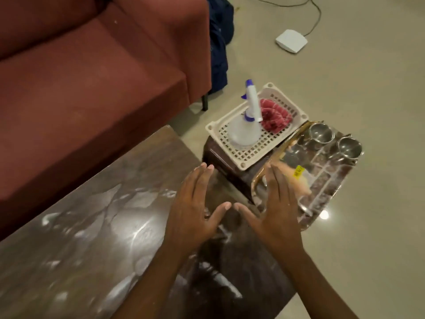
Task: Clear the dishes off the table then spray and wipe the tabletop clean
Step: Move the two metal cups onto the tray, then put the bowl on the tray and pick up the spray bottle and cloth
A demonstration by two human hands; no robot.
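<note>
From the head camera, both hands hover over the far corner of the dark, glossy table (92,238). The left hand (195,203) and right hand (276,208) are flat, fingers straight and pressed together, thumbs splayed inward with their tips almost meeting; neither holds anything. The right fingertips (274,168) overlap the near edge of the shiny tray (326,185); whether they touch it I cannot tell. Two steel cups (320,134) stand at the tray's far end. Just beside it, a white basket (243,165) on a dark stool (218,155) holds the spray bottle (243,132) and a red cloth (274,117). A red sofa (92,77) stands behind.
</note>
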